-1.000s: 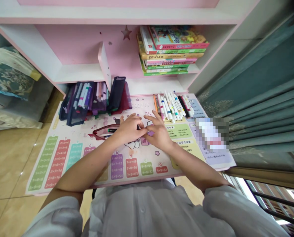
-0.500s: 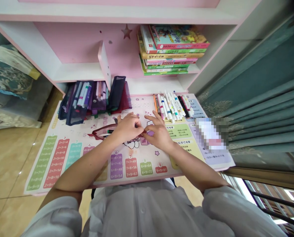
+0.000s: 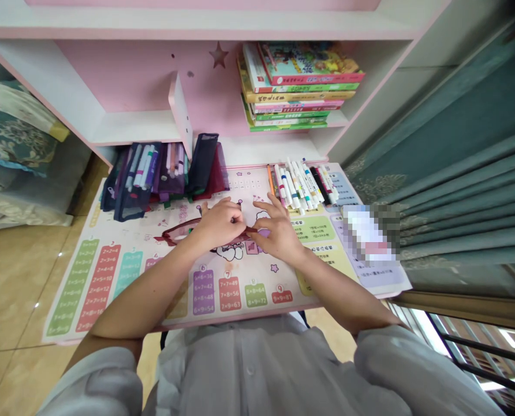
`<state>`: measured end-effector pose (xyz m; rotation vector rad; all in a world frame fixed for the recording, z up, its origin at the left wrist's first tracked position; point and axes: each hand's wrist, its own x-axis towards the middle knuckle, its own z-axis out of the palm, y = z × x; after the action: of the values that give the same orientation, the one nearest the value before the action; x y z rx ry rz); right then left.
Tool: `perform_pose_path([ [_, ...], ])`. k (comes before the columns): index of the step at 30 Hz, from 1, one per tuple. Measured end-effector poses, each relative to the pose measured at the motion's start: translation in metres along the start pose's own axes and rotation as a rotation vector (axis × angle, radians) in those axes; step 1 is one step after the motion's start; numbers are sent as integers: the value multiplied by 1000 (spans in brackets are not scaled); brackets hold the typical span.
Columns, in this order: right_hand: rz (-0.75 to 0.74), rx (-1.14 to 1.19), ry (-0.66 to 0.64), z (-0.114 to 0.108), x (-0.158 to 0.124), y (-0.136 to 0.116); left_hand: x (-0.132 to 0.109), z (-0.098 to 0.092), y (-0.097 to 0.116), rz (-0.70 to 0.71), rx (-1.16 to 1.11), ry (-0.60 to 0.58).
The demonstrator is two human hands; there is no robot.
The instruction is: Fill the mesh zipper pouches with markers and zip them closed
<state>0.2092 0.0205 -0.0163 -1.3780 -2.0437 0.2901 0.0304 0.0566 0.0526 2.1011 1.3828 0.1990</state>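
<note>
Mesh pencil pouches [image 3: 142,176] stand at the back left of the tabletop [image 3: 110,277], and markers [image 3: 298,185] lie at the back right, below books [image 3: 301,86] stacked on a shelf [image 3: 127,127]. Another pouch [image 3: 179,232] lies in front, beside the left hand [image 3: 218,225]. A blurred object, perhaps a phone, [image 3: 368,234] sits at the right, near a curtain [image 3: 448,196].

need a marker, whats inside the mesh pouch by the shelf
The mesh pouch holds several pens, white and purple tops showing; their lower ends are hidden behind the dark mesh.
</note>
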Motion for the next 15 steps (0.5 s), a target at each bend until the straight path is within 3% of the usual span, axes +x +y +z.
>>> perform_pose_path([
  [15, 47, -1, 1, -2, 1, 2, -1, -5, -2, -54, 43, 25],
])
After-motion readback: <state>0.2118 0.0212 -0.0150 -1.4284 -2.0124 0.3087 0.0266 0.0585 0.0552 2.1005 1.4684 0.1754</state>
